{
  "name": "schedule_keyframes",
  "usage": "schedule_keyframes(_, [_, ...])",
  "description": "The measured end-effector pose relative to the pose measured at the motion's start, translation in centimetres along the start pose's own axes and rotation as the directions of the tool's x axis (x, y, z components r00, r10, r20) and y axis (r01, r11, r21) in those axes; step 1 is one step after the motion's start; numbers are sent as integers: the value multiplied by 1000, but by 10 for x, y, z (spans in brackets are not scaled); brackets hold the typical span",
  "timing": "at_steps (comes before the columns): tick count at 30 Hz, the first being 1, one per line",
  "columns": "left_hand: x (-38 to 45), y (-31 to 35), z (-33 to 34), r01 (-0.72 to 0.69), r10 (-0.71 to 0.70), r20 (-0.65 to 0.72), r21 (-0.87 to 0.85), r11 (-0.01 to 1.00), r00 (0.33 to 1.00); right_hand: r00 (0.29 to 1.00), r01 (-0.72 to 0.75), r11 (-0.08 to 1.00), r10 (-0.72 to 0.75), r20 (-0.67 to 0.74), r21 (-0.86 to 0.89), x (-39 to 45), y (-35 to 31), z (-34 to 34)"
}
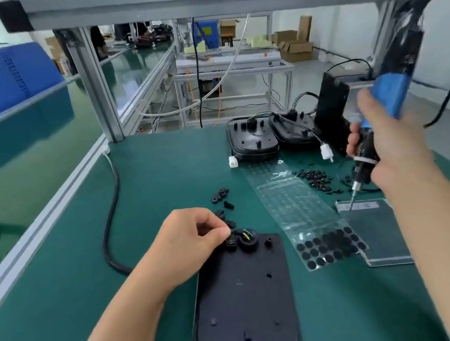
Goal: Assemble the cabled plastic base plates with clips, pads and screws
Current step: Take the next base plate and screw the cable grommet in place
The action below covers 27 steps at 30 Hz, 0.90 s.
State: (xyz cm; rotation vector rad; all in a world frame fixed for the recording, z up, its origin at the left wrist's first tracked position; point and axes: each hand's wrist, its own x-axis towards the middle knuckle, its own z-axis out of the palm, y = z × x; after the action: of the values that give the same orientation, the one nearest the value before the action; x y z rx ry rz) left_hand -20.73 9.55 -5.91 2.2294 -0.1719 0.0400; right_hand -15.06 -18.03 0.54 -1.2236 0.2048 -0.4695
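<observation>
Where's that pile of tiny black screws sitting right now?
In the head view, the screws lie loose on the green mat, right of centre, between the clear pad sheet and the electric screwdriver in the right hand.

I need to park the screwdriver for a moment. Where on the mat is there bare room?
Free: the mat left of the black cable, up to the aluminium rail, and the far strip between the post and the stacked plates. Crowded: right of the base plate, with pad sheet, screws and clips.
</observation>
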Motion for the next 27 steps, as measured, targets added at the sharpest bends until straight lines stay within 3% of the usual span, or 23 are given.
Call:
schedule_keyframes(5, [-1, 6, 2, 22, -20, -35, 75, 997, 999, 988, -58, 994, 43, -150, -95, 29, 23, -51])
schedule_keyframes(11, [2, 12, -8, 11, -8, -24, 145, 989, 1000, 991, -34, 979, 8, -132, -203, 41, 31, -75])
schedule_keyframes(13, [8, 20, -9, -19, 19, 6, 130, 991, 1000, 990, -33, 948, -14, -143, -318, 39, 31, -77])
schedule_keyframes(15, [17, 27, -11, -19, 19, -3, 55, 998, 1000, 978, -4, 830, -112, -174, -557, 33, 31, -81])
schedule_keyframes(18, [30, 35, -19, 22, -22, 2, -79, 997, 1000, 919, 119, 548, -376, -116, -828, 23, 34, -88])
schedule_keyframes(20, [37, 41, -24, 60, -55, 37, -142, 988, 998, 865, 181, 393, -499, -44, -901, 15, 36, -84])
schedule_keyframes(22, [41, 50, -22, 87, -80, 54, -143, 986, 995, 841, 251, 336, -539, 33, -908, 7, 38, -75])
schedule_keyframes(24, [43, 63, -5, 27, -31, 49, 85, 996, 998, 823, 319, 334, -561, 84, -887, 1, 40, -67])
schedule_keyframes(27, [23, 88, 59, -192, 87, 223, 505, 842, 971, 799, 438, 371, -577, 167, -819, -4, 44, -59])
